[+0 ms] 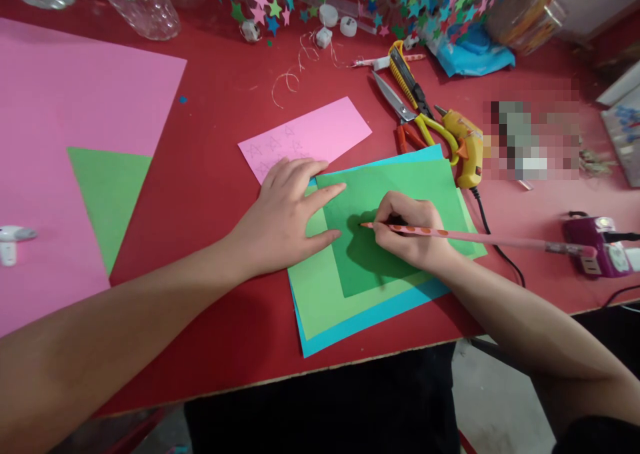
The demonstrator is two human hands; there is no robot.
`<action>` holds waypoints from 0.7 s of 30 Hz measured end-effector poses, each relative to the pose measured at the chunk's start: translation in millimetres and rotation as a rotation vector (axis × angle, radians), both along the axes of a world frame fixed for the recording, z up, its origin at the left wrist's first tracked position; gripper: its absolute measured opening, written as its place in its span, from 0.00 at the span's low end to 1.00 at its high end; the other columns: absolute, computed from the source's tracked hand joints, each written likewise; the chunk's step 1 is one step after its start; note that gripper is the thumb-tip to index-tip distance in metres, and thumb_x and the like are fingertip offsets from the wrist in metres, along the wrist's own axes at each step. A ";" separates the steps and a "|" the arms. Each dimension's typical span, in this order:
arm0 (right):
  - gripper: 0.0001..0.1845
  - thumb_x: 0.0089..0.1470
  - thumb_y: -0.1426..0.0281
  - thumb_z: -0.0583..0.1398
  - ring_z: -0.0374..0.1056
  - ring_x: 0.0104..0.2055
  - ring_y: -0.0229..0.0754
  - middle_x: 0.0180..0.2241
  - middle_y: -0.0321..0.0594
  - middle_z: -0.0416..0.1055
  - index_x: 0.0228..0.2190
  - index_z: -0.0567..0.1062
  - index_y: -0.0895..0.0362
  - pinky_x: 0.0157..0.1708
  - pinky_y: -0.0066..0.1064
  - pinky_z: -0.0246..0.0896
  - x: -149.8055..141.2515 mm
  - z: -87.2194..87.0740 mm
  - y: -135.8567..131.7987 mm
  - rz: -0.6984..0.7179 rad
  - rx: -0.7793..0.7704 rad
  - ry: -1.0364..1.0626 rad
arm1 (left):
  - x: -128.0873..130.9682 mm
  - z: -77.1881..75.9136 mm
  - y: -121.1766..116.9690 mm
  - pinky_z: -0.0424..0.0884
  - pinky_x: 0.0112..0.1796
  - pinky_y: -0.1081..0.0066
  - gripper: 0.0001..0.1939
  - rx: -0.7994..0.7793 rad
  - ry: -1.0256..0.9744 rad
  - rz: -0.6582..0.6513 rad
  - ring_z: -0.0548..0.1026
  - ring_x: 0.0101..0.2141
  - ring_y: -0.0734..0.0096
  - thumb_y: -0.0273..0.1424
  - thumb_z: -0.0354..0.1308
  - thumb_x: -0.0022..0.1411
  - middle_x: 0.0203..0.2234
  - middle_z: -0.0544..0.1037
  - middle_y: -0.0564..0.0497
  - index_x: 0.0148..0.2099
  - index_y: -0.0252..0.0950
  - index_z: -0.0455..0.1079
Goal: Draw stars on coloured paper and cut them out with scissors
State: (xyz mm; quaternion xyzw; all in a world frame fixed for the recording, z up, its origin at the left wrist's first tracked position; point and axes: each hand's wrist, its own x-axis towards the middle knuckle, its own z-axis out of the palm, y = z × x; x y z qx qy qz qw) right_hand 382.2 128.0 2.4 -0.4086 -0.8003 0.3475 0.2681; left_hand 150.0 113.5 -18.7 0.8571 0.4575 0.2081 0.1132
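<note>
The dark green sheet point(390, 181) lies atop light green point(320, 287) and blue paper point(350, 327) on the red bench point(210, 141). The right hand point(420, 214) has its grip closed around a pink pencil point(475, 239), tip at the sheet; the left hand point(295, 207), grip released, spreads over its left edge and a pink strip point(330, 124) with drawn stars. Beyond lie scissors point(395, 97) and a yellow glue gun point(465, 141). Farther off, a clear jar point(525, 11) shows orange-brown contents (too blurred to name), near colored stars point(260, 1) and a clear bottle point(133, 7) lying on the bench.
</note>
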 end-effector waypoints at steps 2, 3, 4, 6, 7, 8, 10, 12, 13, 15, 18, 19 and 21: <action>0.09 0.46 0.78 0.56 0.52 0.20 0.30 0.18 0.28 0.58 0.21 0.62 0.55 0.20 0.24 0.47 0.1 0.4 0.2 -0.008 0.002 -0.003 | -0.2 0.1 0.2 0.52 0.61 0.42 0.28 0.002 0.002 0.000 0.57 0.62 0.44 0.44 0.57 0.62 0.61 0.60 0.36 0.60 0.35 0.66; 0.09 0.46 0.79 0.56 0.52 0.20 0.30 0.18 0.28 0.58 0.21 0.62 0.55 0.20 0.24 0.47 0.3 0.5 0.4 -0.011 0.004 -0.004 | -0.4 0.1 0.3 0.52 0.61 0.42 0.28 0.005 0.002 -0.001 0.57 0.62 0.44 0.44 0.57 0.62 0.61 0.60 0.36 0.60 0.35 0.66; 0.09 0.46 0.79 0.56 0.52 0.20 0.30 0.18 0.28 0.58 0.21 0.62 0.55 0.21 0.24 0.47 0.6 0.6 0.5 -0.013 0.007 -0.004 | -0.5 0.0 0.3 0.53 0.61 0.42 0.28 0.006 0.002 -0.001 0.57 0.62 0.44 0.44 0.57 0.62 0.61 0.60 0.36 0.60 0.35 0.66; 0.09 0.45 0.79 0.56 0.52 0.20 0.30 0.19 0.28 0.58 0.21 0.61 0.55 0.20 0.24 0.47 1.2 0.5 0.9 -0.013 0.014 -0.001 | -0.5 0.0 0.3 0.53 0.61 0.42 0.28 0.007 0.001 -0.001 0.57 0.62 0.45 0.44 0.57 0.61 0.60 0.60 0.36 0.60 0.35 0.66; 0.09 0.45 0.79 0.56 0.52 0.20 0.29 0.19 0.28 0.58 0.21 0.61 0.55 0.20 0.24 0.47 1.6 0.4 1.1 -0.012 0.017 -0.001 | -0.5 0.0 0.1 0.53 0.61 0.43 0.28 0.007 0.001 -0.001 0.57 0.62 0.45 0.44 0.57 0.61 0.60 0.60 0.36 0.60 0.35 0.66; 0.09 0.45 0.79 0.56 0.52 0.20 0.30 0.18 0.28 0.58 0.21 0.61 0.55 0.20 0.24 0.47 1.9 0.3 1.2 -0.013 0.019 -0.003 | -0.4 0.0 0.0 0.52 0.61 0.43 0.28 0.005 0.000 0.001 0.57 0.62 0.44 0.43 0.57 0.62 0.61 0.60 0.36 0.60 0.35 0.66; 0.09 0.45 0.79 0.56 0.52 0.19 0.30 0.18 0.28 0.58 0.21 0.61 0.55 0.20 0.24 0.47 2.4 0.1 1.3 -0.017 0.019 -0.011 | -0.1 0.2 -0.4 0.51 0.61 0.43 0.28 -0.001 -0.001 0.003 0.57 0.62 0.44 0.43 0.58 0.62 0.61 0.60 0.36 0.60 0.35 0.66; 0.09 0.45 0.78 0.56 0.51 0.19 0.30 0.18 0.28 0.58 0.21 0.61 0.55 0.20 0.24 0.47 2.7 -0.2 1.2 -0.019 0.016 -0.018 | 0.2 0.4 -0.8 0.51 0.62 0.42 0.28 -0.009 -0.003 0.004 0.57 0.62 0.44 0.43 0.58 0.62 0.61 0.60 0.36 0.60 0.35 0.66; 0.08 0.45 0.78 0.56 0.51 0.19 0.30 0.18 0.28 0.58 0.21 0.61 0.55 0.20 0.24 0.47 2.7 -0.5 1.1 -0.015 0.016 -0.019 | 0.2 0.5 -0.9 0.51 0.62 0.42 0.28 -0.012 -0.003 0.005 0.57 0.62 0.44 0.43 0.57 0.62 0.61 0.60 0.36 0.61 0.35 0.66; 0.08 0.45 0.78 0.56 0.51 0.19 0.30 0.18 0.28 0.57 0.21 0.61 0.55 0.20 0.24 0.47 2.7 -0.9 0.9 0.001 0.023 -0.016 | 0.2 0.5 -1.0 0.51 0.62 0.42 0.29 -0.015 -0.001 0.006 0.57 0.62 0.44 0.43 0.57 0.62 0.61 0.60 0.36 0.61 0.34 0.66; 0.08 0.46 0.78 0.56 0.52 0.19 0.30 0.18 0.28 0.58 0.22 0.62 0.55 0.21 0.24 0.47 2.4 -0.9 0.4 0.039 0.042 -0.018 | 0.2 0.3 -0.8 0.51 0.62 0.43 0.29 -0.014 0.002 0.011 0.57 0.62 0.45 0.43 0.57 0.62 0.61 0.60 0.36 0.60 0.35 0.66; 0.08 0.46 0.78 0.56 0.52 0.19 0.30 0.18 0.28 0.58 0.22 0.62 0.55 0.21 0.24 0.47 2.3 -0.7 0.3 0.053 0.045 -0.019 | 0.1 0.1 -0.6 0.51 0.62 0.43 0.28 -0.014 0.001 0.011 0.57 0.62 0.45 0.43 0.57 0.61 0.61 0.60 0.37 0.60 0.35 0.66; 0.08 0.46 0.78 0.56 0.53 0.19 0.30 0.18 0.28 0.58 0.22 0.62 0.55 0.21 0.24 0.48 1.9 -0.2 0.2 0.080 0.045 -0.024 | 0.1 -0.1 -0.3 0.51 0.62 0.42 0.28 -0.016 -0.007 0.008 0.57 0.62 0.45 0.43 0.58 0.61 0.61 0.60 0.38 0.60 0.37 0.65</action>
